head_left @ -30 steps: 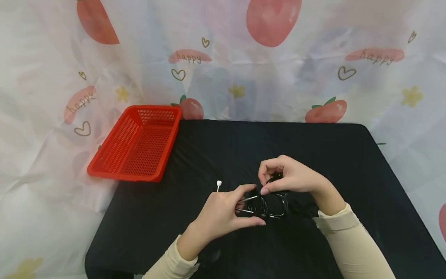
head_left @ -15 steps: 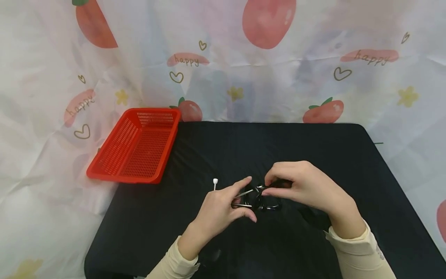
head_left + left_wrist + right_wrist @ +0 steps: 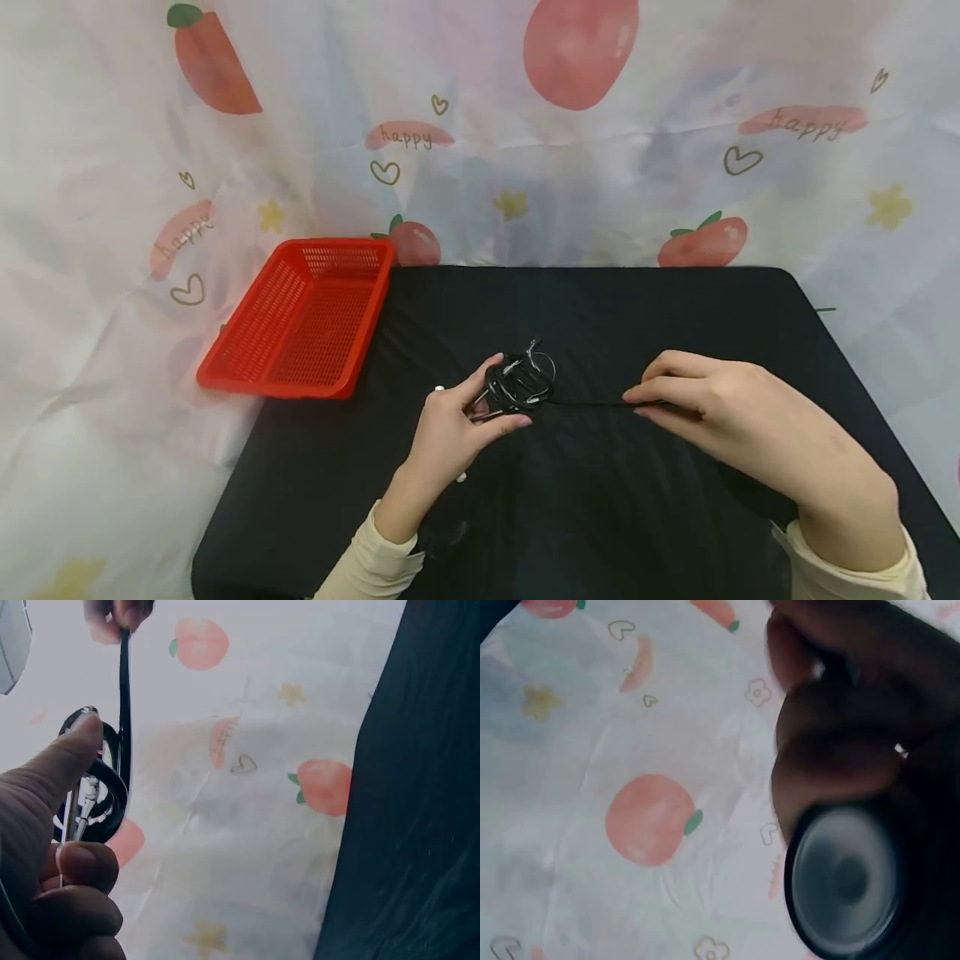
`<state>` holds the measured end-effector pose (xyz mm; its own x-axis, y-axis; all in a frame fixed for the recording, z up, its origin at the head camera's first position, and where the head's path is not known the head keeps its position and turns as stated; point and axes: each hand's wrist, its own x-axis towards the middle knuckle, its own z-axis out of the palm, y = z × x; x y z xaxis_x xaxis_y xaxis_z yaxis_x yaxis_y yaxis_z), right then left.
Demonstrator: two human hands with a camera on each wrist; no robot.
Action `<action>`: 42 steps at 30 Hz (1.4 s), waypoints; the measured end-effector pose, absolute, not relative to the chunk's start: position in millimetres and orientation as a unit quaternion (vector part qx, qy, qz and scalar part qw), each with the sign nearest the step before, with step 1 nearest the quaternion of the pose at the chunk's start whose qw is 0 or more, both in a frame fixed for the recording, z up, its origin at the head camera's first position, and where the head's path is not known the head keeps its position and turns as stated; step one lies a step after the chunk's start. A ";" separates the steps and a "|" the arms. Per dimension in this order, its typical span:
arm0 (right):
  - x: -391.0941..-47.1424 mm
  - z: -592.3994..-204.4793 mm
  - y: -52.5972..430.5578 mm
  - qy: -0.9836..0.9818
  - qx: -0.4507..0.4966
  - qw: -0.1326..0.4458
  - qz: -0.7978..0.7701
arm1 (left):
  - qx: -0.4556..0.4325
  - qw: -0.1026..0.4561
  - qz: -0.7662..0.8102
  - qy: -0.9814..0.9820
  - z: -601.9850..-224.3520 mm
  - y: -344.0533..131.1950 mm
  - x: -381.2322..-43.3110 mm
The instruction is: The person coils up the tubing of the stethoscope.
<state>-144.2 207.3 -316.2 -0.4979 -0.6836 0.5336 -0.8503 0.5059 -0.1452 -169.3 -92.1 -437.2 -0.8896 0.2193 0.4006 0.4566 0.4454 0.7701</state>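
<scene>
One black cable (image 3: 519,387) between two hands (image 3: 444,429) (image 3: 738,408), coil (image 3: 517,382) gripped in left, straight strand (image 3: 588,405) pinched in right

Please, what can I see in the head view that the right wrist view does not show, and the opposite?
Only the head view: the red perforated plastic basket, the left hand and the coiled black cable with shiny silver parts that it grips. Only the right wrist view: a round disc with dark rim and pale, glassy-looking face, blurred. Both: the right hand and the pale cloth printed with fruit, hearts and yellow flowers.
</scene>
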 end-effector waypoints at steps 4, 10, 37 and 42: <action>-135.7 -318.4 203.7 -0.837 0.479 0.164 0.208 | -0.167 0.098 -0.494 -0.848 -438.9 -90.7 -166.5; -131.2 -314.8 198.6 -0.831 0.491 0.161 0.205 | -0.166 0.130 -0.420 -0.883 -440.1 -81.4 -164.5; -142.2 -319.4 196.4 -0.831 0.508 0.038 0.225 | -0.210 0.014 -0.349 -0.913 -445.1 -81.9 -154.9; -149.5 -300.6 189.9 -0.804 0.554 -0.027 0.215 | -0.222 0.000 -0.287 -0.932 -445.9 -70.5 -148.3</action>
